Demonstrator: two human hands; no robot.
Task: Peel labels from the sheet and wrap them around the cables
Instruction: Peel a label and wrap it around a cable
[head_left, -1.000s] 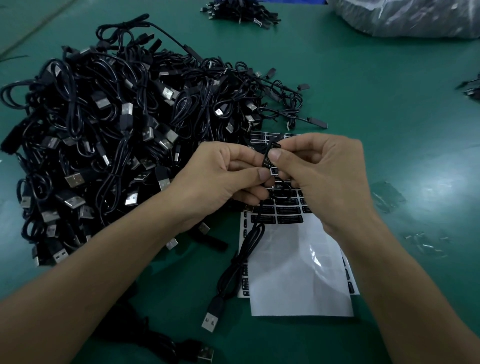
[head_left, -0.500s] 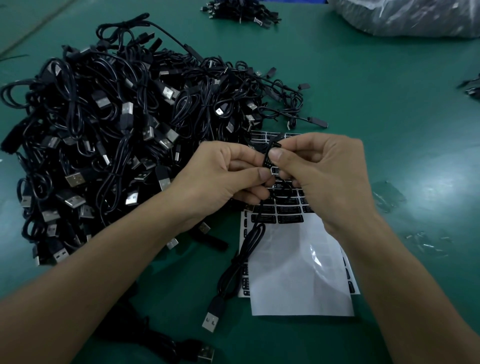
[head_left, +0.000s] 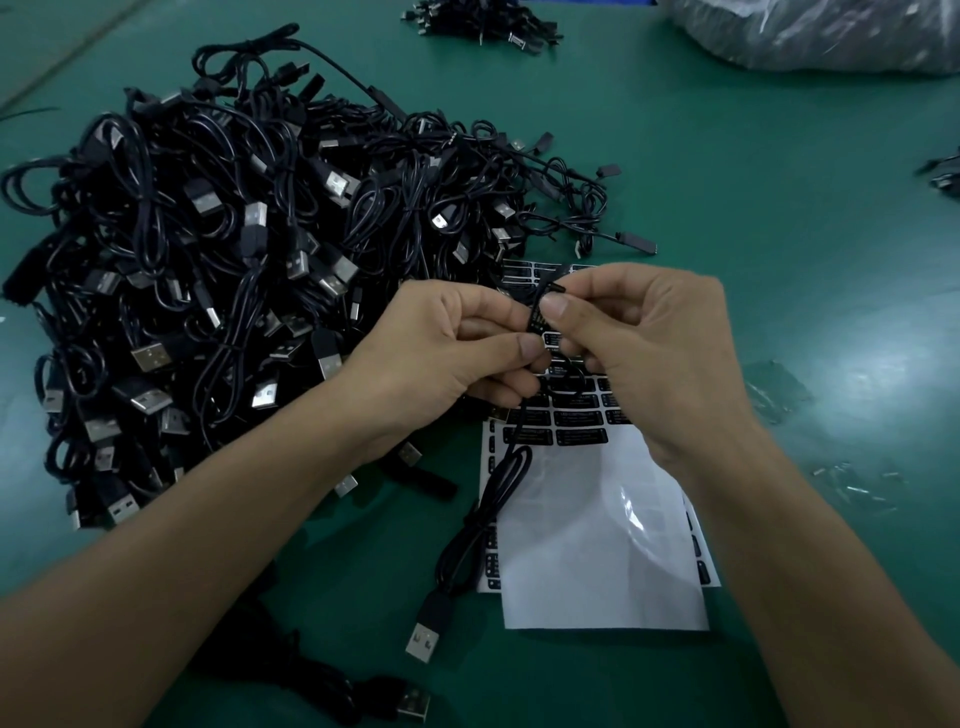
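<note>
My left hand (head_left: 447, 348) and my right hand (head_left: 649, 353) meet above the label sheet (head_left: 597, 545). Between their thumbs and fingers they pinch a thin black cable (head_left: 498, 499) with a small black label (head_left: 535, 319) on it. The cable hangs down from my hands across the sheet and ends in a USB plug (head_left: 426, 631) lying on the green table. The sheet is white, with rows of black labels (head_left: 579, 434) at its far end and bare backing near me. My hands hide part of the label rows.
A big heap of black USB cables (head_left: 234, 260) covers the table's left half. Another small bunch of cables (head_left: 483, 23) lies at the far edge, and a clear plastic bag (head_left: 831, 31) sits at the far right. Scraps of film (head_left: 779, 389) lie right of the sheet.
</note>
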